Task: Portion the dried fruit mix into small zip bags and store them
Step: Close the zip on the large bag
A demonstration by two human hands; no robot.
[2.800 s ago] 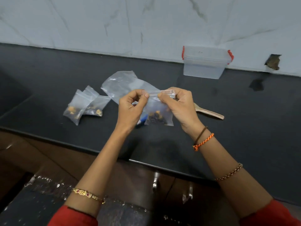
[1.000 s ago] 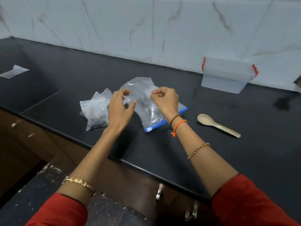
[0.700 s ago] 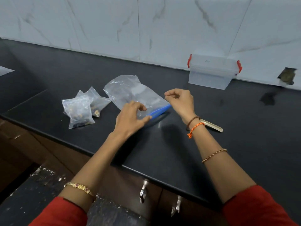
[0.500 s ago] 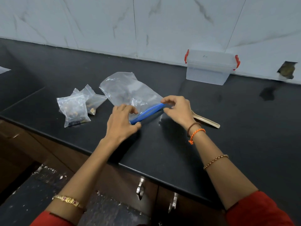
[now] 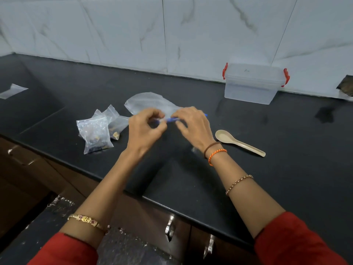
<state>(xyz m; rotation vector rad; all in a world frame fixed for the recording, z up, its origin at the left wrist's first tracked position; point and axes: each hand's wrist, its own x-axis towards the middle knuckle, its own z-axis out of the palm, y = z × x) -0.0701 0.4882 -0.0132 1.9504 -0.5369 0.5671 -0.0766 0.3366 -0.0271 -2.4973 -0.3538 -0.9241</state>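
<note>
A black countertop (image 5: 286, 169) runs along a white marble-patterned tiled wall (image 5: 210, 35), with dark wooden cabinet fronts (image 5: 28, 178) and metal handles below its front edge. A lidded clear plastic box (image 5: 251, 86) with red clips stands against the wall, well behind and to the right of the large bag. The large clear zip bag (image 5: 147, 103), with a blue strip along its mouth, lies on the countertop near the centre, its blue edge toward the person. Both hands meet at that blue edge: the left hand (image 5: 146, 131) has thumb and fingers curled together, pinching the mouth of the large bag, and the right hand (image 5: 193, 124) has its fingers bent over the same edge, grasping it just to the right. Immediately left of the large bag, and partly overlapping one another, lie the small filled zip bags (image 5: 95, 134), each holding a little dark and tan dried fruit. A beige spoon (image 5: 238, 142) lies to the right of the large bag, near the right wrist, bowl toward the hands. One flat empty small bag (image 5: 12, 90) lies apart, far to the left of the large bag. Both wrists carry bracelets above red sleeves.
</note>
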